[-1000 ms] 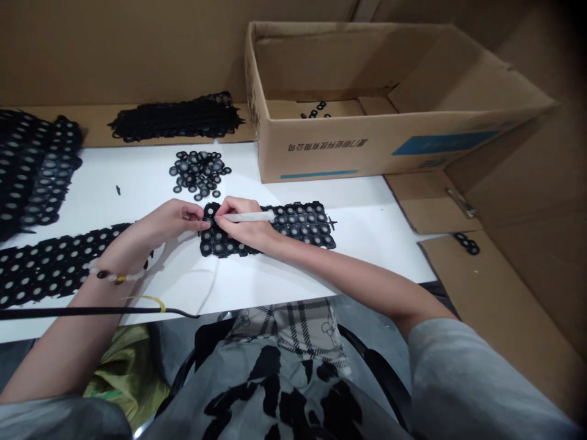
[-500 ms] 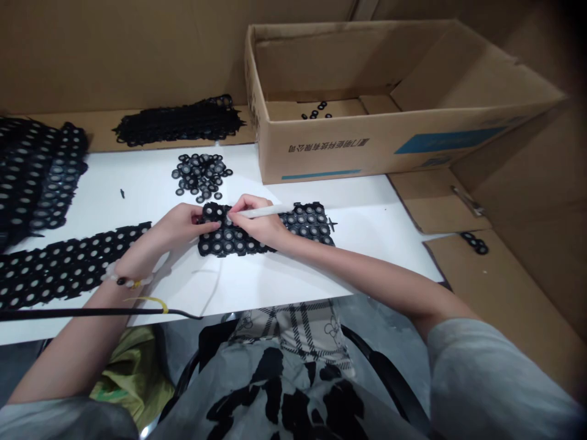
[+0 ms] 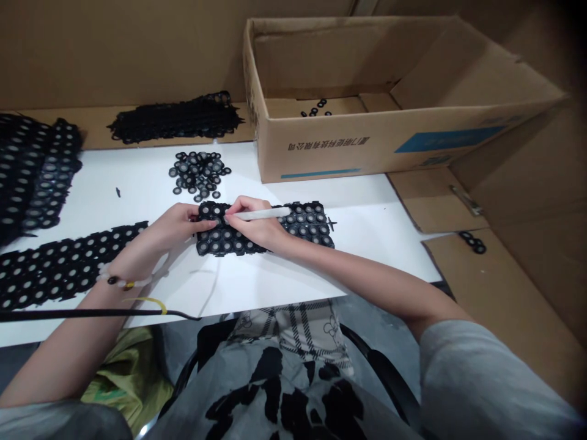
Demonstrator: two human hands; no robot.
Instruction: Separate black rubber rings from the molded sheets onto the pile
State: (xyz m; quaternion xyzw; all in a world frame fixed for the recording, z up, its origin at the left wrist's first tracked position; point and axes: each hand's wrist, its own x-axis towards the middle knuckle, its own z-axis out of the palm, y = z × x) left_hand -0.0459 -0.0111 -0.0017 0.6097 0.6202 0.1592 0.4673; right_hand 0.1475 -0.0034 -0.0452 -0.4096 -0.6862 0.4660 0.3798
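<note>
A black rubber-like sheet (image 3: pixel 305 221), covered in rows of round pieces with pale centres, lies on the white tabletop (image 3: pixel 367 244) in front of me. My left hand (image 3: pixel 177 225) is closed on the sheet's left edge, thumb on top and the other fingers partly hidden. My right hand (image 3: pixel 257 227) grips a slim white pen-shaped tool (image 3: pixel 270 213) low down, over the upper left part of the sheet. The tool's tip is hidden by the fingers. Just beyond the sheet is a heap of loose black rings (image 3: pixel 199 174) with greyish centres.
Another studded strip (image 3: pixel 68 263) lies to the left, below a larger stack of sheets (image 3: pixel 36 171). Black strips (image 3: pixel 177 119) are piled at the back. A cardboard box (image 3: pixel 316 146) holds several rings. A dark cable (image 3: pixel 92 315) crosses the front left.
The whole view has shifted slightly. Both hands keep their grips, and the right hand with the white tool stays at nearly the same spot on the sheet.
</note>
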